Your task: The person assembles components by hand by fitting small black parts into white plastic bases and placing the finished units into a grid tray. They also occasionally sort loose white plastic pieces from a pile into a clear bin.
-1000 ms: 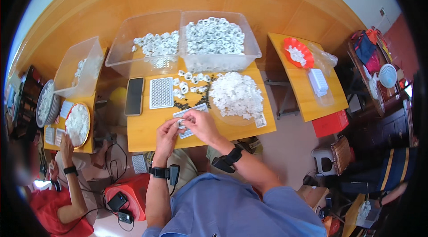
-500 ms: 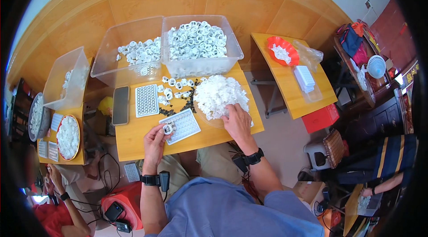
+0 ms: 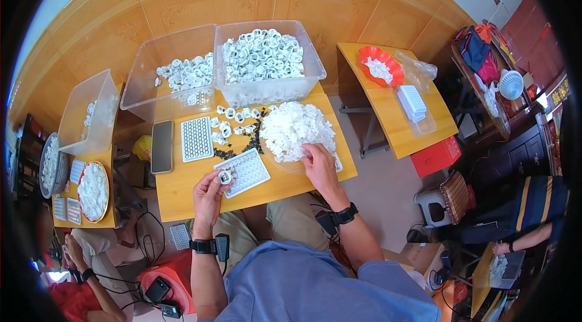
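Observation:
Between the thumb and fingers of my left hand (image 3: 207, 197) is a round white plastic part (image 3: 225, 177) with a dark opening. It is held over the left edge of a white dimpled tray (image 3: 253, 171) lying tilted on the table. My right hand (image 3: 321, 169) has its fingers bent and drawn together at the near right edge of a heap of small white plastic pieces (image 3: 294, 128). Whatever is in those fingertips is too small to make out. Left of the heap lie several loose round white parts (image 3: 225, 130) and scattered small black pieces (image 3: 224, 154).
Another white tray (image 3: 197, 139) and a dark phone (image 3: 162, 147) lie on the wooden table (image 3: 182, 191). Behind them stand two clear bins, the right one (image 3: 270, 88) piled with round parts. A side table (image 3: 370, 100) carries a red dish (image 3: 388, 60). Other people's hands work at both sides.
The view has shifted slightly. My left hand still holds the round white part, turned a little, and my right hand stays at the heap's edge.

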Demonstrator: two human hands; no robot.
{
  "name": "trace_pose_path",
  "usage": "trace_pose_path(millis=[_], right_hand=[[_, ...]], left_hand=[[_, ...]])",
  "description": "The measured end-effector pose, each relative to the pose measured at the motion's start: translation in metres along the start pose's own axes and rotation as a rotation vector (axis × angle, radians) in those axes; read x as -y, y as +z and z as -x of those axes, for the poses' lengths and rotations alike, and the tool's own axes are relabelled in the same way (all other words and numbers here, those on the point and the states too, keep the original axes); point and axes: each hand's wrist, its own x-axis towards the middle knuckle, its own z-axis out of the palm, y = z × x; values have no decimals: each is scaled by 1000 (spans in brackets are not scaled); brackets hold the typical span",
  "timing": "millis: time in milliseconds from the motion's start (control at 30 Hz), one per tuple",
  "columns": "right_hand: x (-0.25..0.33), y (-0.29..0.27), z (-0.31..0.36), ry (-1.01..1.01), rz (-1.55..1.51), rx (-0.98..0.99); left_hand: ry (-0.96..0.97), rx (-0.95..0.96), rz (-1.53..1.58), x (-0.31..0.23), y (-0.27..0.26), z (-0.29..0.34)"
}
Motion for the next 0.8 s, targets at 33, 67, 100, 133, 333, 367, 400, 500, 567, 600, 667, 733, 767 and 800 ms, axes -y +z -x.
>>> trace_pose_path(millis=[33, 67, 100, 133, 333, 367, 400, 500, 567, 600, 667, 733, 767, 800], right_hand=[[-2, 2, 0, 5, -37, -5], [-3, 3, 0, -6, -59, 9], [-5, 4, 0, -2, -88, 7], [-6, 4, 0, 13, -101, -29], [0, -1, -1, -61, -136, -51], [2, -3, -1, -138, -62, -111], [5, -5, -2, -138, -73, -75], [12, -10, 1, -188, 98, -62], [14, -11, 2, -200, 92, -45], [15, -11, 3, -191, 109, -45], [15, -12, 4, -213, 91, -80], [15, -11, 7, -155, 40, -74], [15, -10, 7, -109, -31, -74], [15, -10, 8, -109, -31, -74]], left_hand=[[2, 2, 3, 0, -1, 0], [32, 72, 25, 1, -1, 0], [29, 66, 26, 2, -2, -1], [-3, 1, 6, 2, -3, -1], [18, 57, 35, 6, -7, -3], [5, 22, 25, 6, -7, -3], [18, 51, 36, 7, -8, -3], [19, 51, 49, 7, -9, -2], [18, 42, 45, 8, -10, -2], [21, 52, 48, 8, -11, -3], [17, 44, 41, 9, -12, -3], [18, 49, 45, 9, -13, -2], [25, 57, 48, 10, -13, -2], [18, 50, 45, 10, -13, -2]])
